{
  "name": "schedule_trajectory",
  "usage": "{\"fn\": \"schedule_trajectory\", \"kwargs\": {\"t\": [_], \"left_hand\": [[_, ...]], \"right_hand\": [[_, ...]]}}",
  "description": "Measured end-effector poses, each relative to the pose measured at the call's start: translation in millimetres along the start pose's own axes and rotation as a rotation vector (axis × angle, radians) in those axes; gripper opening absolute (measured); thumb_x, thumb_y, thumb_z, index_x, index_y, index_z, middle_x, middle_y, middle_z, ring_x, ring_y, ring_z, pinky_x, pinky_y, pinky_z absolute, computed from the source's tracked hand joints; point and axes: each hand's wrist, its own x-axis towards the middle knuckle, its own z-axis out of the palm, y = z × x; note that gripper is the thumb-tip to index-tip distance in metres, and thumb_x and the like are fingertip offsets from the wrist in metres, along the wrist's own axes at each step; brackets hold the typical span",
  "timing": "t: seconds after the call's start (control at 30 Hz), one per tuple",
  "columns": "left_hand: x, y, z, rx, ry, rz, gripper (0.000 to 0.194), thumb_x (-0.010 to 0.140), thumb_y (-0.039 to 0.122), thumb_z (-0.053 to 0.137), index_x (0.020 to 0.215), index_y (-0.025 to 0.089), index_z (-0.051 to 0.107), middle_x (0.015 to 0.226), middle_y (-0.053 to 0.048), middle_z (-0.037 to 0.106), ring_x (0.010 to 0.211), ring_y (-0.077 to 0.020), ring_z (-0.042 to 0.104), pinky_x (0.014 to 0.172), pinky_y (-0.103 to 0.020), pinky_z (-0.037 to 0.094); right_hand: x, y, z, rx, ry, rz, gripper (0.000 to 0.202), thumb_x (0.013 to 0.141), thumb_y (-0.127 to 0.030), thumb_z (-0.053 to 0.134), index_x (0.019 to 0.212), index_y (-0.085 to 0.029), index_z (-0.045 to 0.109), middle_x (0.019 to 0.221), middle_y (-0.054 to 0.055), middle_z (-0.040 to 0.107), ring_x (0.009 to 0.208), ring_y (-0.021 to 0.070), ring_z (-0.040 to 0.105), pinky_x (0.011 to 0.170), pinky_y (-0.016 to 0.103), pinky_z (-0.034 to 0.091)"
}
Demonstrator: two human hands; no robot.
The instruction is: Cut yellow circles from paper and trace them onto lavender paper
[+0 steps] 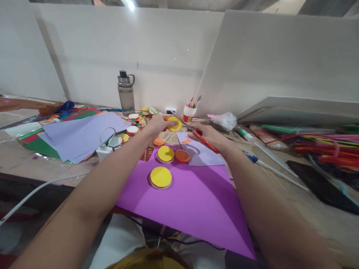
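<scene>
My left hand (157, 125) pinches a round piece of yellow paper (175, 123) above the table. In my right hand (209, 135) is a pair of scissors (202, 139) with red handles, its blades up against the yellow piece. Below, stacks of yellow paper circles (160, 176) lie on a large purple sheet (179, 203), beside a stack of orange circles (182, 156). A lilac sheet (206, 155) lies under my right hand, with an orange paper scrap (187, 140) on it.
A water bottle (126, 93) and a paper cup (190, 113) of pencils stand at the back. Lilac sheets (80, 134) and a white charger (104, 151) lie left. Pipe cleaners (336, 149) and a dark tablet-like slab (322, 185) lie right. Another person's arm (25, 105) reaches in far left.
</scene>
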Motion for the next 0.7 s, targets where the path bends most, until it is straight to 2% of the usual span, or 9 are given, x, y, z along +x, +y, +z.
{"fn": "schedule_trajectory", "kwargs": {"t": [0.37,0.7], "left_hand": [[2.1,0.6,-3.9,0.062,-0.048,-0.055,0.021,0.06,0.03,0.079,0.069,0.014,0.068,0.065,-0.004,0.061,0.054,-0.0083,0.044,0.05,-0.023,0.027],[1.9,1.9,-6.6,0.072,-0.051,-0.11,0.029,0.052,0.03,0.086,0.06,0.016,0.062,0.061,-0.003,0.061,0.051,-0.0079,0.045,0.048,-0.022,0.027]], "right_hand": [[-0.7,-2.3,-0.9,-0.01,-0.031,-0.046,0.04,0.086,-0.055,0.053,0.092,-0.017,0.064,0.088,0.006,0.063,0.076,0.0185,0.052,0.067,0.03,0.039],[-1.2,-5.9,-3.6,-0.021,-0.078,-0.047,0.036,0.086,-0.052,0.052,0.083,-0.018,0.062,0.078,0.003,0.06,0.071,0.0175,0.05,0.064,0.03,0.036]]}}
